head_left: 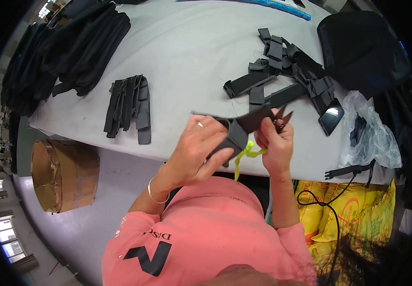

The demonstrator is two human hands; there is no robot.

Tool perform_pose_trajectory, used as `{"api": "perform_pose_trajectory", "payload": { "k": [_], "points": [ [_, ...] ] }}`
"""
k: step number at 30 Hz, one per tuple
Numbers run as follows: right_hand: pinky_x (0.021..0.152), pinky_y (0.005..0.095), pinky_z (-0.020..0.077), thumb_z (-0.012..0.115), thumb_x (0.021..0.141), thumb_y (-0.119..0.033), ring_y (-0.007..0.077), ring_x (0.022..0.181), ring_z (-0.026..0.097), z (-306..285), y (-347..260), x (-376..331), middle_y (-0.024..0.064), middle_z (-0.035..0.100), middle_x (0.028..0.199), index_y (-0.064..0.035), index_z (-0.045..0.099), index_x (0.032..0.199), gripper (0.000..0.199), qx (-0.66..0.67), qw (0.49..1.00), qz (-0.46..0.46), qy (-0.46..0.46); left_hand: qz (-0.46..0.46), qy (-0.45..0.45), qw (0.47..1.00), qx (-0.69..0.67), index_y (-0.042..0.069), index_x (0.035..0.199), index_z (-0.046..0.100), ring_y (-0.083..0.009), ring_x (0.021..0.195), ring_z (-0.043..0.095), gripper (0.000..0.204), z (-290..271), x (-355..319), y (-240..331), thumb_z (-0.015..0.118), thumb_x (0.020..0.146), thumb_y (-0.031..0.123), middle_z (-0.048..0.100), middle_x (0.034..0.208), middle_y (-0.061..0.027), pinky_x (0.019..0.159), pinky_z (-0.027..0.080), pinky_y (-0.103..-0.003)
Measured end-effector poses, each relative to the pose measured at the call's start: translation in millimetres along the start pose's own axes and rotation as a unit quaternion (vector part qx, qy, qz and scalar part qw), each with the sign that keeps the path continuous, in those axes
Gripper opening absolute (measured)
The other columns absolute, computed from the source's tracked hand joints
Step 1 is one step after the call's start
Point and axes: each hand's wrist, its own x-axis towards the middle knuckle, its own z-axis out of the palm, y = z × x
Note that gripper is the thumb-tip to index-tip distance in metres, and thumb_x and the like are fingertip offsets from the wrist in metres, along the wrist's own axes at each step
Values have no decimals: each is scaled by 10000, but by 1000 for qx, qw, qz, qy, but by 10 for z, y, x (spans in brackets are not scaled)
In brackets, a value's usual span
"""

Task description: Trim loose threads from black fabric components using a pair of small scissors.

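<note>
My left hand (191, 151) is closed around a folded black fabric strap (256, 119), held just above the near edge of the table. Thumb and fingers of my right hand (278, 147) pinch the strap's other end. Small dark thread snips (283, 120) also sit in my right hand, blades pointing up and away from the strap. A yellow-green ribbon (249, 152) hangs beside that hand; where it is tied is hidden. Beyond my hands lies a loose heap of similar black straps (287, 59). To the left, a neater bundle of straps (128, 106) rests on the white cloth.
Black fabric pieces (84, 47) are stacked at the far left. A black padded piece (363, 50), a clear plastic bag (377, 138) and a buckled strap (351, 170) lie right. Below the table are a cardboard container (77, 176) and yellow sacks (363, 205). A blue roll (282, 6) lies at the back.
</note>
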Motion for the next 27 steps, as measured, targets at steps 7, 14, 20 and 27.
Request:
{"api": "perform_pose_trajectory", "payload": {
  "k": [7,14,20,27],
  "points": [
    [395,202,197,594,937,-146,13,447,266,23,146,168,-80,355,608,-125,445,735,252,101,983,152,30,-160,53,960,-225,-34,899,650,-266,947,506,207,193,-98,-416,577,827,146,577,996,-104,900,355,-366],
    [405,208,203,600,939,-194,11,449,250,-214,595,182,-91,375,601,-157,454,728,260,85,971,207,87,-366,-35,815,-447,-11,1071,619,-39,788,473,254,576,-405,-725,562,941,200,538,903,32,714,406,-197],
    [618,215,425,669,883,-243,74,672,509,-319,657,256,-8,562,767,-53,615,1084,282,-227,970,23,89,-381,5,819,-429,-2,1034,619,-43,774,506,198,684,-396,-820,609,918,158,572,857,19,698,439,-215],
    [696,252,465,652,861,-181,132,744,601,-330,491,-28,47,678,908,-93,674,1083,240,-373,927,33,19,-402,54,820,-404,1,1045,622,-41,725,530,210,734,-404,-866,630,913,164,613,826,13,627,459,-209]
  ]
}}
